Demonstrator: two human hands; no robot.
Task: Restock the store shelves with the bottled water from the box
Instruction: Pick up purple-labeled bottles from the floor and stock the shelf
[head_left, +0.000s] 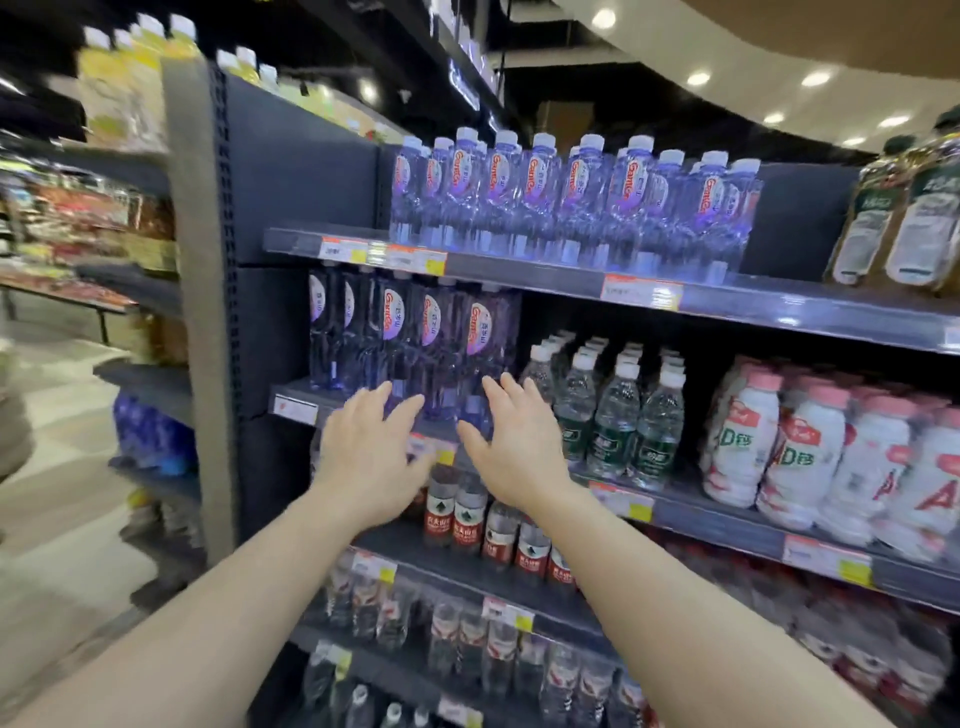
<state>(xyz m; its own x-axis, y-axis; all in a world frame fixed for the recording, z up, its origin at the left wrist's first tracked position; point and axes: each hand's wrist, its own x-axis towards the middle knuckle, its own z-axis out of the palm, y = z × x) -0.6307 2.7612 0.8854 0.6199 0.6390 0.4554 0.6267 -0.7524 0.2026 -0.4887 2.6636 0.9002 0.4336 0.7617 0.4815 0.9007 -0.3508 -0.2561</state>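
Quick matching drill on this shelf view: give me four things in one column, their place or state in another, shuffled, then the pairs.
1. purple-label bottles
2. green-label bottles
3. pink-cap white bottles
4. left hand

A. fingers spread, holding nothing
B. far right of the hands' shelf
C. shelf above the hands
D. just right of the right hand

Pairs: 1-C, 2-D, 3-B, 4-A

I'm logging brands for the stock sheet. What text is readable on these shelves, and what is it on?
"Ganten": red, running vertically on the purple water bottles, top shelf.
"D" and "A": large letters on the white pink-capped bottles.
Red-label bottles: characters too blurred to read.
Green-label bottles: unreadable.
Price tags: unreadable.
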